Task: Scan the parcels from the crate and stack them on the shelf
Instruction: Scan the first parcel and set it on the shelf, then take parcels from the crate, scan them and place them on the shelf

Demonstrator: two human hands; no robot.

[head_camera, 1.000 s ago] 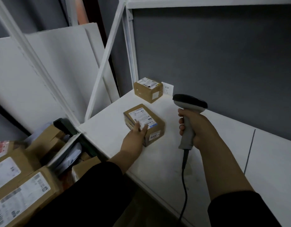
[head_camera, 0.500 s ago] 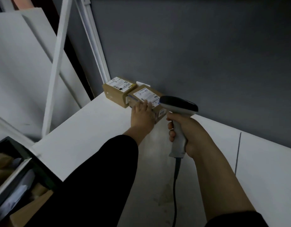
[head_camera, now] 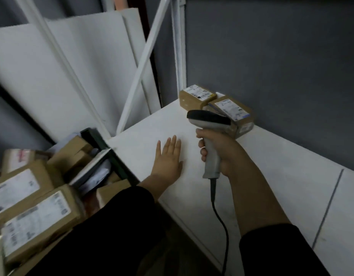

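1. Two parcels are done and stand on the shelf [head_camera: 271, 176]. The first parcel [head_camera: 196, 96] sits in the back corner against the grey wall [head_camera: 291, 56]. The second parcel [head_camera: 234, 110] is tight beside it, seemingly touching, and partly hidden behind the scanner head.
2. Most of the job is left, I judge. The crate [head_camera: 110, 154] at my left holds many labelled cardboard boxes [head_camera: 32, 222] heaped on one another, none of them scanned as far as I can tell.
3. My left hand [head_camera: 168, 160] is flat, fingers straight and close together, palm down on or just above the bare shelf. It holds nothing.
4. My right hand [head_camera: 221, 154] has its fingers wrapped round the grip of the barcode scanner [head_camera: 209, 119]. The scanner is held upright above the shelf, and its cable [head_camera: 219, 222] hangs down.
5. Half a second ago my left hand was pressing the second parcel back beside the first. Now it has let go and drawn back toward the front edge.
6. My view has swung left, so the crate fills the lower left corner again.
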